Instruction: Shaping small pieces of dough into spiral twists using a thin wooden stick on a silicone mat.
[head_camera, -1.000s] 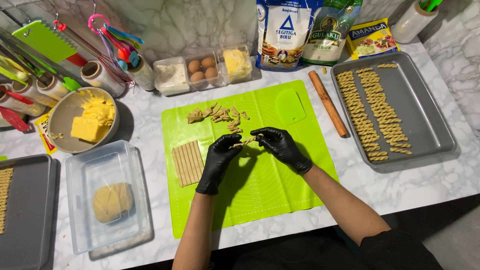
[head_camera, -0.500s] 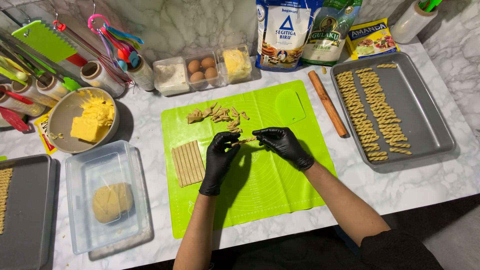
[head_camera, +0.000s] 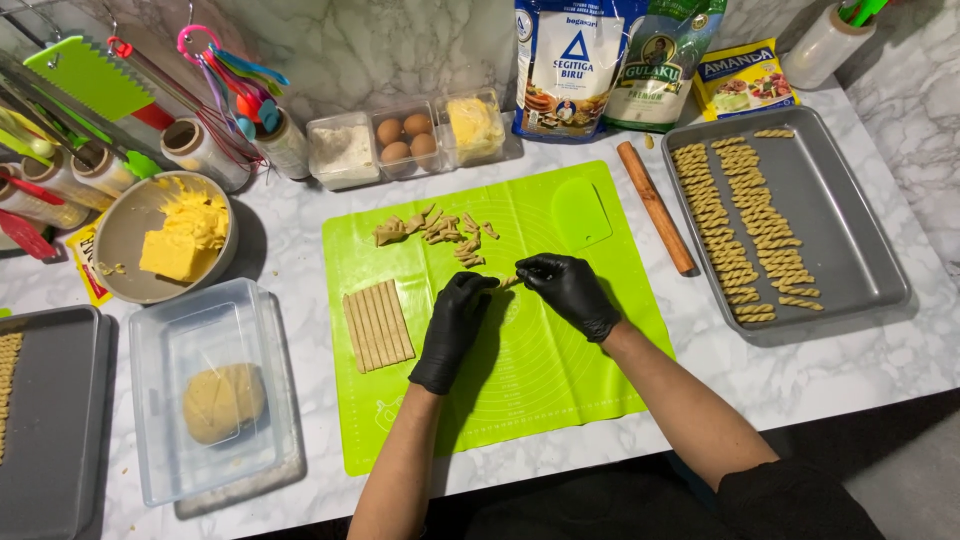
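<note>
Both hands wear black gloves over a green silicone mat (head_camera: 560, 380). My left hand (head_camera: 455, 325) and my right hand (head_camera: 565, 290) pinch the two ends of a short dough strip (head_camera: 510, 281) between their fingertips, just above the mat. A row of cut dough strips (head_camera: 378, 324) lies to the left of my left hand. A loose pile of dough offcuts (head_camera: 435, 232) sits at the mat's far side.
A grey tray (head_camera: 850, 230) with two rows of twisted dough pieces (head_camera: 740, 225) stands at the right, a wooden rolling pin (head_camera: 655, 206) beside it. At left are a clear box with a dough ball (head_camera: 222, 402), a bowl of butter (head_camera: 170, 235) and another grey tray (head_camera: 50, 420).
My hands have stayed over the middle of the mat, working the strip between the fingertips; the left hand has shifted slightly toward me. Nothing else moved.
</note>
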